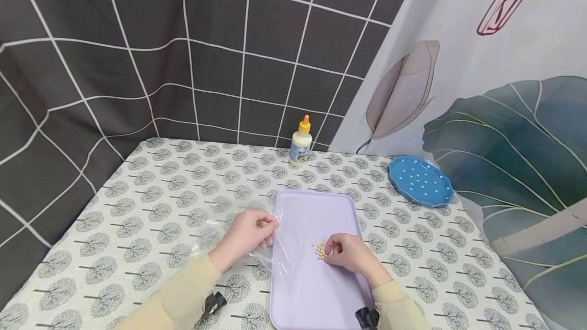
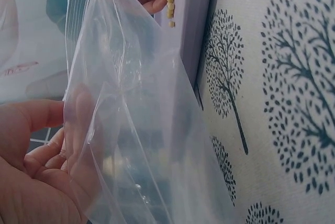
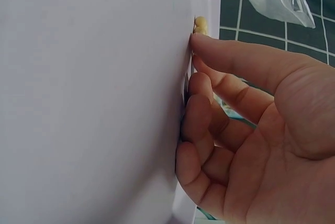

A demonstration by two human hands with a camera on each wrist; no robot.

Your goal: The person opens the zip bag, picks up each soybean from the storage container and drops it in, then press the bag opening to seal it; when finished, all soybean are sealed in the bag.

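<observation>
My left hand [image 1: 251,231] pinches the edge of a clear zip-lock plastic bag [image 2: 136,103], which hangs partly over the left side of a lilac tray [image 1: 316,208]. On that tray lies a small cluster of pale yellow soybeans [image 1: 320,251], also visible past the bag in the left wrist view. My right hand [image 1: 350,256] is down at the beans, thumb and fingertips touching the tray. Its fingers are curled, and in the right wrist view a few beans [image 3: 200,23] show just beyond the thumb tip. Whether a bean sits between the fingertips is hidden.
A glue bottle [image 1: 300,142] with a yellow and orange cap stands behind the tray. Toward the back right lies a blue dish [image 1: 420,181] with white dots. A tree-print cloth [image 1: 156,208] covers the table, with curtains behind it.
</observation>
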